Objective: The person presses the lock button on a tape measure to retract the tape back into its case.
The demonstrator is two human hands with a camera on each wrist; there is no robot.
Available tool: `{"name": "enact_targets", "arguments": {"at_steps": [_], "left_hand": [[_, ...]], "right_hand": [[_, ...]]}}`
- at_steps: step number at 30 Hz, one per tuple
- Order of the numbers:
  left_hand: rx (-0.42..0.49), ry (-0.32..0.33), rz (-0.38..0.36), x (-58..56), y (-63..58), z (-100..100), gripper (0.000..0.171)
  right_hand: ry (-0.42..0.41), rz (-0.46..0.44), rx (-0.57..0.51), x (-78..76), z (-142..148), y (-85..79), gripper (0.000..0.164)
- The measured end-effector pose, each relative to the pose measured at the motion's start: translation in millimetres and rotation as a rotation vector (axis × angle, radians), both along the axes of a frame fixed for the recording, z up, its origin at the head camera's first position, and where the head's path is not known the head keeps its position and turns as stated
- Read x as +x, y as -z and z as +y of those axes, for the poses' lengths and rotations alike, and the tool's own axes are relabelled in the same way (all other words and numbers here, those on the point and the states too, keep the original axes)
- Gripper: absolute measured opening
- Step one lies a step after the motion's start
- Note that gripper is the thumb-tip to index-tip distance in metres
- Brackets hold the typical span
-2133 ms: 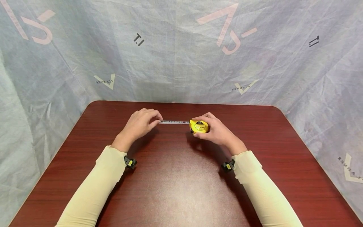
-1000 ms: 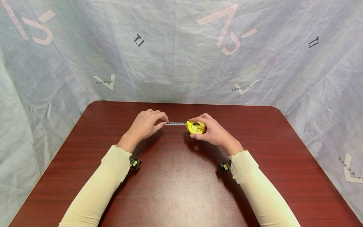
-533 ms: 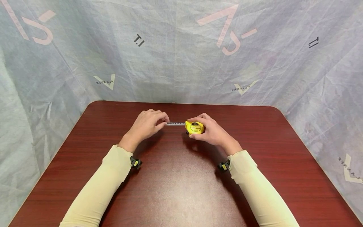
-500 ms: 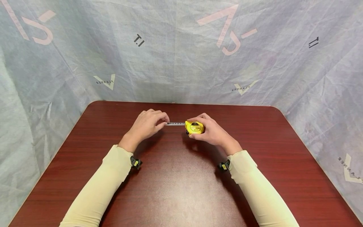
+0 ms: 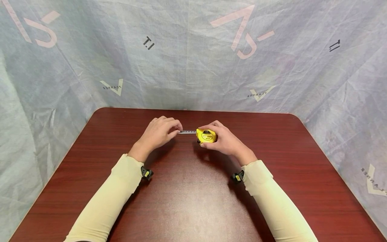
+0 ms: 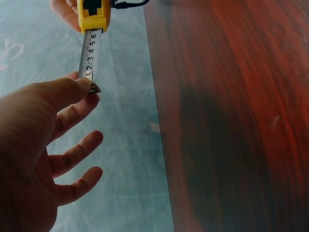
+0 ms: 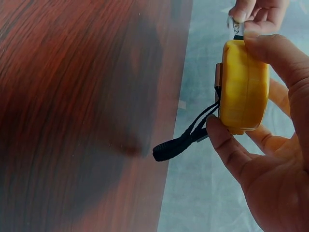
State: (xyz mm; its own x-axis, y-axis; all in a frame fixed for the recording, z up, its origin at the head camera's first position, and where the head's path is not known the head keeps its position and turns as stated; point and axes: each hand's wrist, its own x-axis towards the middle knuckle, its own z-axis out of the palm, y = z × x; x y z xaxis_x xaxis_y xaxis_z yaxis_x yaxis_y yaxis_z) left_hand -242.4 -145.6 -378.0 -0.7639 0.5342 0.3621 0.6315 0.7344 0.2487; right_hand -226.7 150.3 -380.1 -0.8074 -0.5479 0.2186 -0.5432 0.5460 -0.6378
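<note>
A yellow tape measure [image 5: 206, 136] is held above the table by my right hand [image 5: 225, 139], whose thumb and fingers grip its case. Its white blade [image 6: 90, 55] sticks out a short way toward the left, with numbers up to about 6 showing in the left wrist view. My left hand [image 5: 158, 132] pinches the metal end hook [image 6: 94, 88] between thumb and forefinger, the other fingers spread apart. A black wrist strap [image 7: 181, 142] dangles from the case in the right wrist view.
Beneath both hands lies a dark red wood-grain table [image 5: 193, 188] with rounded far corners. Grey printed fabric [image 5: 187, 67] hangs behind it and along both sides. A small black device [image 5: 147, 173] is worn at each wrist.
The two hands have drawn closer together, the left moving right and the right moving slightly left. The exposed blade has shortened as it slides back into the case.
</note>
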Motion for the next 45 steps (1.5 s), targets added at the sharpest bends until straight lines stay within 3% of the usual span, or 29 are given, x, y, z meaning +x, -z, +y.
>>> {"name": "enact_targets", "arguments": {"at_steps": [45], "left_hand": [[0.008, 0.017, -0.015, 0.1, -1.9, 18, 0.008]], "right_hand": [[0.000, -0.010, -0.016, 2.4, -6, -3.1, 0.055]]}}
